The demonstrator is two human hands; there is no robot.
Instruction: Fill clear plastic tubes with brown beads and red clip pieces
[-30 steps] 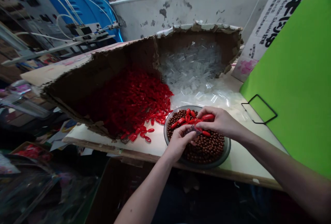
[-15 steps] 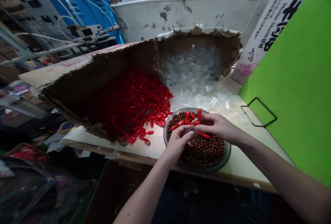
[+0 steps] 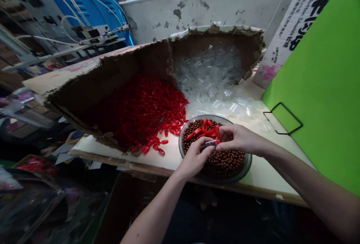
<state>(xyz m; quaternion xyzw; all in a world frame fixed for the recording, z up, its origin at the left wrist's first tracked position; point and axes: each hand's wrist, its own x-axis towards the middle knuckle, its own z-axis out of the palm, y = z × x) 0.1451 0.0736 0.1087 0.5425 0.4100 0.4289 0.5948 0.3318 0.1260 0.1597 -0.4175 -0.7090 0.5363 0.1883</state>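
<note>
Over a grey bowl (image 3: 248, 168) of brown beads (image 3: 228, 164), my left hand (image 3: 194, 158) is closed around a small clear plastic tube (image 3: 209, 145), which lies tilted nearly flat. My right hand (image 3: 240, 139) pinches a red cap (image 3: 217, 142) at the tube's right end; whether it is fully seated I cannot tell. Another red piece (image 3: 216, 131) shows upright against the right fingers. Several red plastic caps (image 3: 198, 131) lie on the beads behind my hands. The tube's contents look dark, partly hidden by fingers.
A torn cardboard box (image 3: 70, 75) lies open behind, with a heap of red caps (image 3: 146, 105) at left and clear tubes (image 3: 213, 71) at right. A green panel (image 3: 323, 97) with a black wire loop (image 3: 292, 118) stands at right. The table's front edge (image 3: 157, 169) runs below the bowl.
The tube between my hands now shows lengthwise, with a red cap at its right end. Both hands stay over the bowl, and the view has shifted slightly.
</note>
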